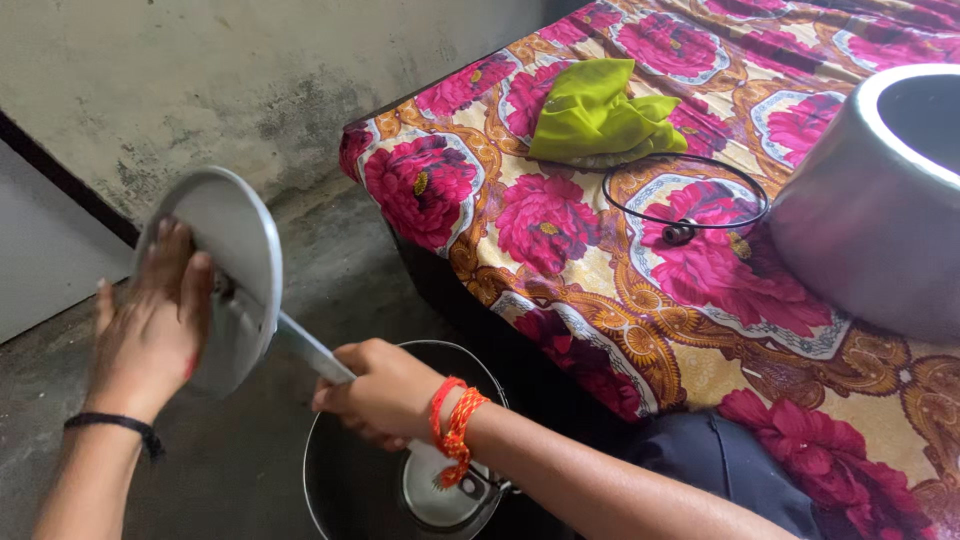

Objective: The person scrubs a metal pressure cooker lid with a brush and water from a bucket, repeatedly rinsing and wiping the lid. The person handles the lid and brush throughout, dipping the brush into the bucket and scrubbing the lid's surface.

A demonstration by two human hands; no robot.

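The metal lid could have slipped and dropped into the dark bucket below or onto the concrete floor, because it was held tilted on edge, well off the ground, by its long handle alone on one side. The right hand, with red and orange threads at the wrist, was clamped around that handle, near the middle of the scene. The left hand, with a black band at the wrist, lay flat and open against the lid's far face, fingers spread, pressing rather than gripping. So the lid stood between the two hands, at the left, above and left of the bucket. On the flowered cloth to the right lay a black rubber ring, a small black weight, a green rag and a large metal pot
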